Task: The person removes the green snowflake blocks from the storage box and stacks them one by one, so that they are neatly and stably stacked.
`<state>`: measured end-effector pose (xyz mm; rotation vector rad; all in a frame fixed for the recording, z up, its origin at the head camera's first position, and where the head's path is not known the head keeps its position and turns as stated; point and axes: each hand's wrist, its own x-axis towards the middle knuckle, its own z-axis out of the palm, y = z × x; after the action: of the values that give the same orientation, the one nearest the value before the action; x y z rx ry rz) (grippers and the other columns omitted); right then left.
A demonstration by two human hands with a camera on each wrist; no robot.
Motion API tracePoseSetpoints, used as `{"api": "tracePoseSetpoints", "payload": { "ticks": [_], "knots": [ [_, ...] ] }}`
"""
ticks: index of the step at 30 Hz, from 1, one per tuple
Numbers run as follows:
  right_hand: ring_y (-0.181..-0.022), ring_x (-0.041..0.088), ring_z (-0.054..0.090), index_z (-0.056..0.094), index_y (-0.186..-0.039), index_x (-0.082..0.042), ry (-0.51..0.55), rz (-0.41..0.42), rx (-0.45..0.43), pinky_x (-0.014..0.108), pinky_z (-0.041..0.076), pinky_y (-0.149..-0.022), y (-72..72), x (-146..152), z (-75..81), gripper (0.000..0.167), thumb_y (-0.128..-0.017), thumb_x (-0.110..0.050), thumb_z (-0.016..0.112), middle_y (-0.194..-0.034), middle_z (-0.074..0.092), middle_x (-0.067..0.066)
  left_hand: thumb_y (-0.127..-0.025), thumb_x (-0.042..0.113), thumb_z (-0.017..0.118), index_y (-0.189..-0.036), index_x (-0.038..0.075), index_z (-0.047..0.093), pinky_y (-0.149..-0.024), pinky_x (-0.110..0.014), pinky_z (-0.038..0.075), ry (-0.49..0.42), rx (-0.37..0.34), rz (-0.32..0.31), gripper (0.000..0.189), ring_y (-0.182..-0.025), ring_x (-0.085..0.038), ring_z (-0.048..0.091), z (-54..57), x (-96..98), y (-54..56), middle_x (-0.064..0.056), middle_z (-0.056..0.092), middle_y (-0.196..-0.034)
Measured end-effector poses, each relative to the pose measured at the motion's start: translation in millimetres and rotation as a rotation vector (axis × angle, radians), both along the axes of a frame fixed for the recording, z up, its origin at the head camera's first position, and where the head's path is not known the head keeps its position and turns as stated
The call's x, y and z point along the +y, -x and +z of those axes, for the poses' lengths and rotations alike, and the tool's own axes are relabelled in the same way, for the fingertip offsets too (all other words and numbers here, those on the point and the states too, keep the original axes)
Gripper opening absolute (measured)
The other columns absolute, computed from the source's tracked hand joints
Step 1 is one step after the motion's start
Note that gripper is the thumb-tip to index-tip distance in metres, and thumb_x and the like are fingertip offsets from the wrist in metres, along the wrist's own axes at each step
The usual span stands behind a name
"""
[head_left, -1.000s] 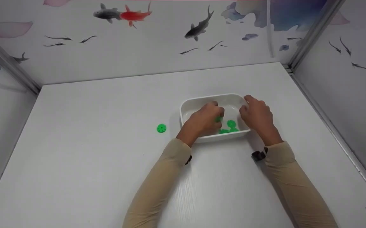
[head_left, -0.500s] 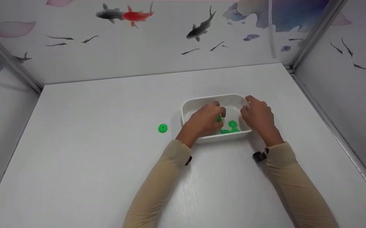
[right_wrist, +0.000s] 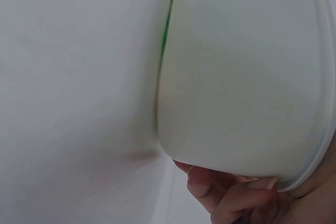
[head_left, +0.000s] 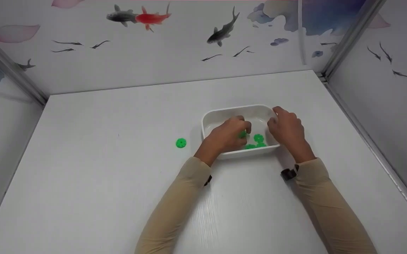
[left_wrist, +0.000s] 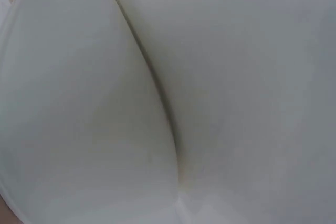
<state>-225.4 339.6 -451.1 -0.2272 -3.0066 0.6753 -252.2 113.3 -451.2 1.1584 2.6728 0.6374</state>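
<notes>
In the head view a white rectangular plastic tray (head_left: 240, 153) stands on the table. My left hand (head_left: 228, 135) reaches into it over the near left edge, fingers bent, pinching a green notched disc (head_left: 242, 134). Several more green notched discs (head_left: 258, 138) lie in the tray, right of that hand. My right hand (head_left: 287, 127) grips the tray's right end; in the right wrist view the fingers (right_wrist: 231, 198) curl against the tray's outer wall (right_wrist: 241, 87). The left wrist view has mostly the tray's outer wall (left_wrist: 89, 103), with the left fingertips hidden behind it.
A single green disc (head_left: 181, 143) lies on the white table (head_left: 94, 169), left of the tray. Printed wall panels (head_left: 175, 49) enclose the table at the back and sides. A black wrist device (head_left: 288, 174) sits at the right cuff.
My left hand has dipped slightly lower in the tray, and the green disc at its fingers has shifted down with it. The right hand and the tray stay put.
</notes>
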Motion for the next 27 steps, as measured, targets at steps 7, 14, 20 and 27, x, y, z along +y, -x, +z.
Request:
{"api": "tracePoseSetpoints", "payload": {
  "ticks": [7,14,20,27],
  "knots": [
    [-0.101,0.040,0.067,0.051,-0.156,-0.001,0.010,-0.008,-0.017,0.065,0.060,-0.094,0.6,-0.9,1.1,0.051,-0.109,-0.022,0.048,-0.143,0.066,0.030,-0.098,0.015,0.076,-0.126,0.015,0.078,-0.098,-0.031,0.057,-0.050,0.018,-0.040,0.028,-0.108,-0.017,0.059,1.7,-6.3,-1.9,-0.005,0.066,-0.123],
    [-0.105,0.040,0.069,0.050,-0.157,-0.002,0.008,-0.023,-0.036,0.065,0.060,-0.096,1.9,-2.2,2.2,0.052,-0.110,-0.023,0.048,-0.145,0.065,0.029,-0.100,0.017,0.074,-0.134,0.013,0.075,-0.101,-0.029,0.056,-0.049,0.034,-0.030,0.034,-0.114,-0.017,0.060,5.2,-15.1,-4.3,-0.005,0.065,-0.129],
    [-0.104,0.039,0.067,0.049,-0.158,-0.002,0.019,-0.018,-0.040,0.065,0.059,-0.098,2.2,-1.8,2.3,0.052,-0.110,-0.023,0.048,-0.145,0.064,0.029,-0.101,0.019,0.074,-0.134,0.015,0.073,-0.105,-0.029,0.057,-0.075,0.036,-0.028,0.034,-0.116,-0.017,0.062,9.8,-19.5,-9.4,-0.006,0.065,-0.132],
    [-0.102,0.040,0.067,0.051,-0.156,-0.002,0.015,-0.012,-0.027,0.065,0.060,-0.095,1.8,-0.8,0.0,0.051,-0.109,-0.022,0.049,-0.143,0.066,0.029,-0.101,0.015,0.073,-0.131,0.012,0.073,-0.106,-0.031,0.058,-0.162,0.101,-0.083,0.030,-0.113,-0.020,0.066,13.2,-25.9,-17.2,-0.008,0.069,-0.130]
  ]
}}
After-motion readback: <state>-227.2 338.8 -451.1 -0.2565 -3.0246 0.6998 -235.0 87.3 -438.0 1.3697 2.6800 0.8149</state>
